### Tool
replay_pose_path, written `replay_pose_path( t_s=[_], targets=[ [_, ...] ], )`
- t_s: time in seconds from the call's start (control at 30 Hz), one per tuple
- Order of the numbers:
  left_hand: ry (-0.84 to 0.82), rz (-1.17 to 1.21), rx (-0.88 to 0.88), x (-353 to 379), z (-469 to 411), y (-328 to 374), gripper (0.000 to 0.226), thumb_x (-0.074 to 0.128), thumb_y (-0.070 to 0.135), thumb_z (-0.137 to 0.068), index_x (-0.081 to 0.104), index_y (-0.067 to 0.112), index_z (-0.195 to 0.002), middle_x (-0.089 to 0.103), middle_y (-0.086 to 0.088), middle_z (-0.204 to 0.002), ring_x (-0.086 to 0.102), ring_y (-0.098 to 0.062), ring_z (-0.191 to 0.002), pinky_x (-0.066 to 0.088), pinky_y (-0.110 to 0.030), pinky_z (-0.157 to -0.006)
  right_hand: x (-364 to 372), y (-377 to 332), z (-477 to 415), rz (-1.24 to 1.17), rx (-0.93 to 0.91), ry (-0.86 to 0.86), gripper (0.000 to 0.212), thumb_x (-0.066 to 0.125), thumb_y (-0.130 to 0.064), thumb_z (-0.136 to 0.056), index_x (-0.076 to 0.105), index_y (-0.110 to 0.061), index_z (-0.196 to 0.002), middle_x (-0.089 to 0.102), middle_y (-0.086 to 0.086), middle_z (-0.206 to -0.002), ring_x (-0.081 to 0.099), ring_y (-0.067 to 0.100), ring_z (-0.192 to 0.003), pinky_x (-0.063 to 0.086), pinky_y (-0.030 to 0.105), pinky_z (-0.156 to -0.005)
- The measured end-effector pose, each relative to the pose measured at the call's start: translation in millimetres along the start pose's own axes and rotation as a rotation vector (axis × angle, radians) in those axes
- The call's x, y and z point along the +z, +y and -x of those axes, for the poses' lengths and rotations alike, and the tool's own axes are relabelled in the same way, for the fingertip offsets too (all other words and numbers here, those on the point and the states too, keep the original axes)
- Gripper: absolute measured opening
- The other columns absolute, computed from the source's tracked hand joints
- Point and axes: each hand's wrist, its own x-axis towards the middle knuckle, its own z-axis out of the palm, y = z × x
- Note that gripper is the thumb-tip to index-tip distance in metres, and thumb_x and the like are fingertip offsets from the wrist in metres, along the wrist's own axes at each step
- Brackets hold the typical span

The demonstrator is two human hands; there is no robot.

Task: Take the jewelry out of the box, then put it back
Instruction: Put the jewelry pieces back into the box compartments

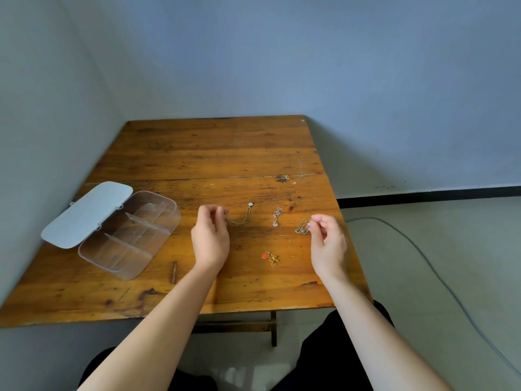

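A clear plastic box (128, 235) with dividers lies open at the table's left, its grey lid (87, 214) flipped back; its compartments look empty. My left hand (210, 238) pinches one end of a silver chain with a pale pendant (249, 206) that trails right across the wood. My right hand (328, 241) pinches a silver necklace (302, 228) by its small bluish pendant, the chain touching the table. Between my hands lies another silver necklace (277, 217). A gold chain with a red heart (270, 257) rests nearer me.
The wooden table (214, 153) stands in a corner against the walls. A small brown stick (174, 272) lies near the box. A cable (423, 255) runs over the floor on the right. My dark-clothed legs are below the table's near edge.
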Motion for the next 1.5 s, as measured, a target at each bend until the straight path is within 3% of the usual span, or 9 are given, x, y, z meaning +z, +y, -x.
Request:
replay_pose_path(
  t_s=[0.13, 0.27, 0.37, 0.5, 0.73, 0.97, 1.27, 1.37, 1.5],
  targets=[
    [-0.009, 0.768, -0.457, -15, -13, 14, 0.02, 0.04, 0.024, -0.105, 0.049, 0.007, -0.109, 0.075, -0.013, -0.101, 0.074, -0.023, -0.09, 0.06, -0.035, -0.074, -4, -6, -7, -0.192, 0.242, -0.004, 0.026, 0.063, -0.018, -0.098, 0.067, -0.018, -0.123, 0.073, -0.003, -0.107, 0.069, 0.009, -0.097, 0.05, 0.019, -0.089],
    [-0.026, 1.001, -0.591, -34, -21, 22, 0.018, 0.041, 0.02, -0.105, 0.049, 0.003, -0.108, 0.074, -0.017, -0.106, 0.074, -0.028, -0.094, 0.061, -0.035, -0.074, -11, -16, -17, -0.432, 0.477, 0.017, 0.027, 0.065, -0.017, -0.097, 0.069, -0.019, -0.123, 0.074, -0.009, -0.098, 0.072, -0.002, -0.082, 0.056, 0.014, -0.075],
    [-0.021, 1.056, -0.614, -49, -31, 28, 0.024, 0.042, 0.017, -0.105, 0.046, -0.004, -0.117, 0.073, -0.019, -0.109, 0.073, -0.03, -0.097, 0.061, -0.035, -0.075, -8, -33, -22, -0.555, 0.534, 0.001, 0.023, 0.068, -0.015, -0.095, 0.072, -0.02, -0.117, 0.076, -0.003, -0.101, 0.073, 0.002, -0.086, 0.057, 0.018, -0.074],
    [-0.016, 1.088, -0.564, -79, -45, 46, 0.034, 0.042, 0.019, -0.104, 0.046, -0.007, -0.127, 0.072, -0.017, -0.111, 0.073, -0.027, -0.097, 0.061, -0.033, -0.076, 9, -78, -34, -0.588, 0.436, -0.099, 0.022, 0.067, -0.018, -0.096, 0.071, -0.02, -0.117, 0.076, -0.007, -0.099, 0.074, 0.006, -0.089, 0.059, 0.019, -0.072],
    [0.1, 1.185, -0.376, -165, -76, 74, 0.013, 0.043, 0.014, -0.104, 0.044, 0.004, -0.112, 0.074, -0.016, -0.101, 0.075, -0.027, -0.088, 0.06, -0.033, -0.071, 59, -169, -46, -0.702, 0.298, -0.337, 0.027, 0.065, -0.012, -0.097, 0.067, -0.013, -0.123, 0.074, 0.002, -0.106, 0.075, 0.013, -0.093, 0.06, 0.026, -0.079],
    [0.211, 1.2, -0.313, -218, -88, 56, 0.011, 0.045, 0.011, -0.103, 0.044, 0.004, -0.112, 0.077, -0.014, -0.087, 0.075, -0.029, -0.085, 0.06, -0.034, -0.069, 117, -224, -33, -0.711, 0.29, -0.518, 0.027, 0.065, -0.012, -0.096, 0.067, -0.013, -0.123, 0.073, 0.003, -0.104, 0.075, 0.011, -0.091, 0.06, 0.025, -0.079],
    [0.227, 1.128, -0.433, -215, -100, 0, 0.016, 0.041, 0.016, -0.105, 0.045, 0.003, -0.114, 0.072, -0.02, -0.107, 0.075, -0.027, -0.09, 0.061, -0.034, -0.073, 185, -244, -16, -0.581, 0.328, -0.609, 0.027, 0.066, -0.011, -0.096, 0.068, -0.014, -0.123, 0.071, 0.001, -0.108, 0.073, 0.014, -0.095, 0.061, 0.026, -0.079],
    [0.234, 1.069, -0.501, -206, -102, -19, 0.031, 0.043, 0.017, -0.104, 0.042, 0.001, -0.13, 0.074, -0.015, -0.101, 0.074, -0.026, -0.092, 0.061, -0.035, -0.074, 207, -242, -12, -0.541, 0.353, -0.64, 0.029, 0.065, -0.01, -0.096, 0.068, -0.014, -0.124, 0.071, 0.0, -0.109, 0.073, 0.013, -0.094, 0.061, 0.022, -0.076],
    [0.227, 0.974, -0.632, -198, -102, -39, 0.032, 0.045, 0.017, -0.103, 0.04, 0.007, -0.133, 0.075, -0.013, -0.098, 0.074, -0.026, -0.093, 0.062, -0.037, -0.074, 237, -232, -6, -0.42, 0.412, -0.703, 0.029, 0.063, -0.006, -0.097, 0.067, -0.011, -0.125, 0.07, 0.004, -0.113, 0.072, 0.015, -0.095, 0.061, 0.026, -0.08]
  ],
)
